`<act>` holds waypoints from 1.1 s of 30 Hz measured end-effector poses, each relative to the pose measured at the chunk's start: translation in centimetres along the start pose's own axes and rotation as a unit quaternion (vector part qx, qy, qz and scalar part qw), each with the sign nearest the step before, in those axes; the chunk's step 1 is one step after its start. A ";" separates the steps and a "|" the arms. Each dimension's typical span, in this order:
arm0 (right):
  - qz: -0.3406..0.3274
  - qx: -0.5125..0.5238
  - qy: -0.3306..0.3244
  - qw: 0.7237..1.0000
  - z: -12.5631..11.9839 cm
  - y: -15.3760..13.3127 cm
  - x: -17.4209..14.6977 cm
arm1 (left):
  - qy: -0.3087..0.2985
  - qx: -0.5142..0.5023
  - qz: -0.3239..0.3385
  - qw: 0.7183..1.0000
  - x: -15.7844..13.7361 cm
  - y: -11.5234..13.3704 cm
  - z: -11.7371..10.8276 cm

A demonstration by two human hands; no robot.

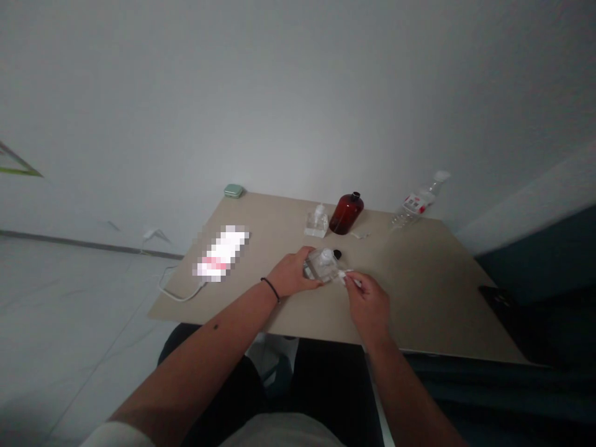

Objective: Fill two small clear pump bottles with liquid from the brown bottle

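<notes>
My left hand point(293, 273) is wrapped round the left side of a clear square container point(321, 266), which has a rounded whitish part inside. With its fingertips pinched together, my right hand point(367, 301) holds a small white piece point(343, 274) against the container's right end. Its exact kind is too small to make out. Just beyond the container is a black cap point(337, 254). A second clear square container point(316, 222) with a white top stands farther back, beside a dark red-brown bottle point(347, 213) with a black neck.
A small white item point(360, 235) lies near the brown bottle. At the back right stands a clear plastic bottle point(416, 202) with a label. A lit phone point(223, 253), blurred out, has a white cable point(179, 299). A green case point(233, 190) sits at the table's point(437, 298) far left corner.
</notes>
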State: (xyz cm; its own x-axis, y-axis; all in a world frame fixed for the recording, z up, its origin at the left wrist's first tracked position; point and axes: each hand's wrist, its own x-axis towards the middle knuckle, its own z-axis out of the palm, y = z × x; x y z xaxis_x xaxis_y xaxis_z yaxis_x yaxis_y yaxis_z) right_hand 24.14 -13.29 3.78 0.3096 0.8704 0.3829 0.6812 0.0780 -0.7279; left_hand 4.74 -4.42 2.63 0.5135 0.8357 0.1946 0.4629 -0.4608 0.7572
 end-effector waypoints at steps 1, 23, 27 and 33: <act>0.043 0.015 0.002 0.999 0.0 0.3 0.6 | -0.003 -0.006 -0.001 1.000 0.0 0.0 -0.1; 0.095 0.187 -0.070 0.975 4.0 -0.2 3.3 | 0.029 -0.216 0.008 0.976 -0.3 -0.5 -0.7; 0.096 0.163 -0.082 0.979 3.2 -1.2 1.9 | 0.075 -0.234 -0.013 0.969 -0.2 -0.7 -0.6; 0.041 0.197 -0.077 0.977 2.9 -3.7 2.3 | 0.099 -0.226 -0.035 0.969 0.3 -1.0 -0.4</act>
State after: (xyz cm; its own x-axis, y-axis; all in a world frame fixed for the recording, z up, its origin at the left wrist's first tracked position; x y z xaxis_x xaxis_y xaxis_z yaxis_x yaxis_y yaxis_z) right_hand 20.43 -10.23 5.71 0.2284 0.9419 0.2463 0.3417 0.1593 -0.9262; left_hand 4.18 -3.57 2.17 0.3226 0.9216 0.2157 0.1057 -0.2615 0.9594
